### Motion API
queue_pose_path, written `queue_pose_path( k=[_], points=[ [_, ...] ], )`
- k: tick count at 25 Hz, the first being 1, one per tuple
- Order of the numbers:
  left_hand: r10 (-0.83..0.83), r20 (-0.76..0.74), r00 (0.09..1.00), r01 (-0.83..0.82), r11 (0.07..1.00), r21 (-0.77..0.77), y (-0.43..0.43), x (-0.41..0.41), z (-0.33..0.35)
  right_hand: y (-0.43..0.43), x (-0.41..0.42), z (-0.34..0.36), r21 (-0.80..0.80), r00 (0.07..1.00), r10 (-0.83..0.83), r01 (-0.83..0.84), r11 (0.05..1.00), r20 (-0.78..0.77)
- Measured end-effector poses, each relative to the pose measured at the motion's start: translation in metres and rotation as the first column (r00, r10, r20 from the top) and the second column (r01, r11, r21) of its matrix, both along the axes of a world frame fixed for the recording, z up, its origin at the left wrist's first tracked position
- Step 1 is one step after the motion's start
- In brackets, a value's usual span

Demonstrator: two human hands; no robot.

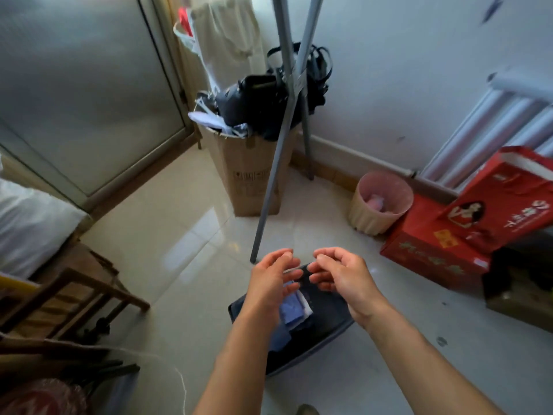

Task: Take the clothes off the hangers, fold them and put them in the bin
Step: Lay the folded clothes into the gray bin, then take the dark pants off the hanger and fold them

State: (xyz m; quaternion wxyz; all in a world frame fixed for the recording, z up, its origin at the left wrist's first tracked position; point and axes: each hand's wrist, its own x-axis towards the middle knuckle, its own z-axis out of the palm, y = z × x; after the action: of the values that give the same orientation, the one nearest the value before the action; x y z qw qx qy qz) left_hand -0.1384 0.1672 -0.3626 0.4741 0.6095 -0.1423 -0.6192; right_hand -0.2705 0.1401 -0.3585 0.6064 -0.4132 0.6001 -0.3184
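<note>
A dark bin point(326, 327) stands on the floor below my arms. Folded clothes point(294, 311) in light blue and white lie inside it, partly hidden by my left wrist. My left hand point(273, 280) and my right hand point(338, 274) hover side by side above the bin's far edge, fingers curled and apart, with nothing in them. A pale garment point(233, 40) hangs near the top behind the grey legs of the clothes rack point(281, 136). No hanger is visible.
A tall cardboard box point(248, 175) stuffed with dark bags stands by the rack. A small pink-lined waste basket point(380, 202) and red boxes point(466, 235) sit to the right under a radiator. Wooden furniture point(71, 298) is at the left.
</note>
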Motion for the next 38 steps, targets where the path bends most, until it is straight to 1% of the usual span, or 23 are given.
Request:
queue_pose_path(
  k=[4, 10, 13, 16, 20, 22, 24, 26, 28, 30, 31, 32, 33, 34, 35, 36, 37, 38],
  points=[
    [-0.146, 0.008, 0.989, 0.146, 0.984, -0.107, 0.001, -0.024, 0.056, 0.015, -0.027, 0.069, -0.103, 0.993, -0.117, 0.120, 0.987, 0.032],
    [-0.298, 0.014, 0.955, 0.292, 0.924, -0.245, 0.014, -0.065, 0.120, 0.056, -0.083, 0.142, -0.254, 0.956, -0.287, 0.294, 0.921, 0.064],
    [-0.395, 0.033, 0.918, 0.385, 0.866, -0.319, 0.022, -0.101, 0.153, 0.085, -0.126, 0.171, -0.322, 0.902, -0.421, 0.428, 0.844, 0.096],
    [-0.461, 0.022, 0.887, 0.429, 0.807, -0.406, 0.028, -0.139, 0.186, 0.108, -0.168, 0.197, -0.364, 0.840, -0.520, 0.538, 0.761, 0.154],
    [-0.512, -0.031, 0.859, 0.429, 0.751, -0.502, 0.044, -0.199, 0.221, 0.143, -0.228, 0.232, -0.455, 0.801, -0.581, 0.576, 0.679, 0.147],
    [-0.552, -0.026, 0.834, 0.455, 0.712, -0.535, 0.056, -0.229, 0.232, 0.161, -0.263, 0.248, -0.515, 0.767, -0.628, 0.594, 0.618, 0.129],
    [-0.582, 0.008, 0.813, 0.490, 0.676, -0.551, 0.070, -0.261, 0.237, 0.175, -0.306, 0.266, -0.594, 0.718, -0.682, 0.612, 0.522, 0.141],
    [-0.596, 0.040, 0.802, 0.516, 0.658, -0.549, 0.082, -0.285, 0.239, 0.180, -0.349, 0.285, -0.662, 0.651, -0.742, 0.627, 0.410, 0.158],
    [-0.611, 0.042, 0.790, 0.531, 0.649, -0.545, 0.093, -0.313, 0.243, 0.183, -0.400, 0.307, -0.743, 0.574, -0.810, 0.595, 0.307, 0.124],
    [-0.619, 0.041, 0.784, 0.537, 0.644, -0.544, 0.101, -0.335, 0.248, 0.183, -0.447, 0.326, -0.828, 0.455, -0.890, 0.510, 0.234, 0.028],
    [-0.621, 0.042, 0.783, 0.538, 0.641, -0.547, 0.104, -0.345, 0.251, 0.182, -0.469, 0.334, -0.861, 0.376, -0.926, 0.459, 0.219, -0.035],
    [-0.618, 0.043, 0.785, 0.534, 0.641, -0.551, 0.107, -0.355, 0.254, 0.181, -0.489, 0.343, -0.884, 0.295, -0.950, 0.410, 0.223, -0.103],
    [-0.612, 0.045, 0.789, 0.530, 0.642, -0.554, 0.109, -0.364, 0.257, 0.178, -0.508, 0.349, -0.896, 0.218, -0.960, 0.368, 0.248, -0.176],
    [-0.607, 0.053, 0.793, 0.528, 0.641, -0.557, 0.111, -0.371, 0.259, 0.173, -0.524, 0.354, -0.892, 0.154, -0.953, 0.339, 0.300, -0.262],
    [-0.600, 0.065, 0.797, 0.527, 0.639, -0.560, 0.114, -0.378, 0.262, 0.167, -0.537, 0.358, -0.868, 0.111, -0.927, 0.327, 0.373, -0.357],
    [-0.594, 0.079, 0.801, 0.528, 0.637, -0.561, 0.116, -0.384, 0.263, 0.160, -0.548, 0.359, -0.828, 0.096, -0.889, 0.332, 0.453, -0.448],
    [-0.590, 0.093, 0.802, 0.531, 0.634, -0.563, 0.118, -0.389, 0.264, 0.153, -0.557, 0.358, -0.780, 0.112, -0.848, 0.344, 0.523, -0.518],
    [-0.587, 0.109, 0.802, 0.537, 0.629, -0.562, 0.121, -0.394, 0.264, 0.145, -0.564, 0.355, -0.738, 0.159, -0.814, 0.352, 0.575, -0.559]
  ],
)
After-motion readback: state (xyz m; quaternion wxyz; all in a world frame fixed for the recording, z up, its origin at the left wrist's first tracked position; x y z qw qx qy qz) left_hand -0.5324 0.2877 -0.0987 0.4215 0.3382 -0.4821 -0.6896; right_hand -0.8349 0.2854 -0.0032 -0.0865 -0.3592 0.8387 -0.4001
